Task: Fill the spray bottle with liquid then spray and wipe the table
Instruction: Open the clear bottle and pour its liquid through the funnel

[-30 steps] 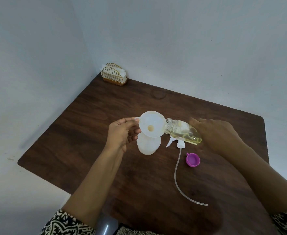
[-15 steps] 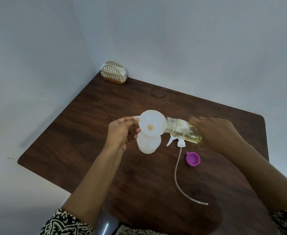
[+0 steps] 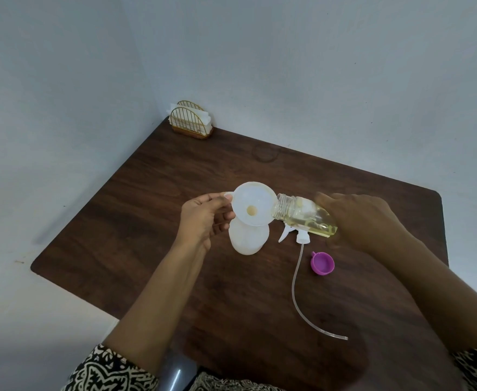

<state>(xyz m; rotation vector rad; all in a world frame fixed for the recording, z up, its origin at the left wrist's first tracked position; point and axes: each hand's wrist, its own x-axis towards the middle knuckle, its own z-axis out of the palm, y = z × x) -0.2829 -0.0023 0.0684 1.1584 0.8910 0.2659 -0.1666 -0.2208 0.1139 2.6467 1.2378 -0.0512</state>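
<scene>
a dark wood worktop (image 3: 152,249) stood in a pale-walled corner. the left hand (image 3: 203,218) pinched a funnel (image 3: 254,204); the right hand (image 3: 364,221) gripped a tilted bottle (image 3: 302,215).

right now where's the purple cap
In the head view the purple cap lies open side up on the table, right of the dip tube, below the right hand.

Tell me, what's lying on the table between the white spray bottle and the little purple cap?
The head view shows the spray trigger head with its long tube, lying between the spray bottle and the purple cap.
</scene>
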